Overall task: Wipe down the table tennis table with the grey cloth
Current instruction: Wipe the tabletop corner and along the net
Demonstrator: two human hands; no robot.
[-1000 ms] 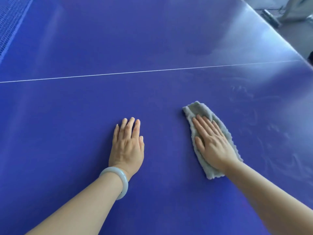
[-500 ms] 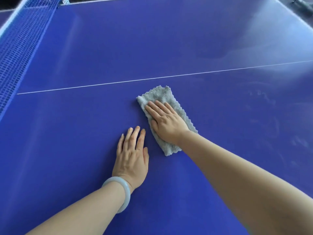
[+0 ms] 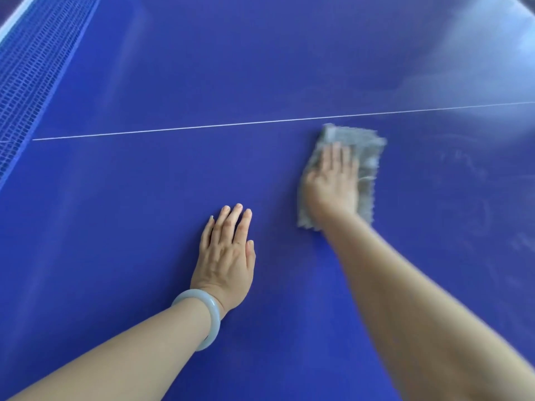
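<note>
While the right hand [image 3: 333, 183] presses flat on the grey cloth [image 3: 369, 157], the left hand [image 3: 227, 256] rests palm-down on the bare blue table [image 3: 130, 221].

Cloth: lies spread on the table, just on the near side of the thin white line [image 3: 202, 127] that crosses the surface, its far edge close to the line but not touching it. It sits toward the right side of the table, well apart from the net [image 3: 29, 76] at the left edge. Cloth shows beyond the fingertips, along the right side of the hand, and below the wrist at the near left corner.

Right hand: fingers [image 3: 335, 157] straight and close together, laid on top of the cloth, pointing toward the far edge. Hand and cloth are both blurred; the thumb appears to lie on the cloth's left margin, but I cannot tell for certain.

Left hand: sharp in view, nearer the near edge than the cloth and to its left, not touching it. Fingers [image 3: 228, 221] extended, only slightly apart, thumb tucked alongside; holds nothing. Pale bangle [image 3: 212, 314] on the wrist.

Surface: faint whitish smears [image 3: 469, 169] on the table to the right of the cloth. Bright glare at the far right corner.
</note>
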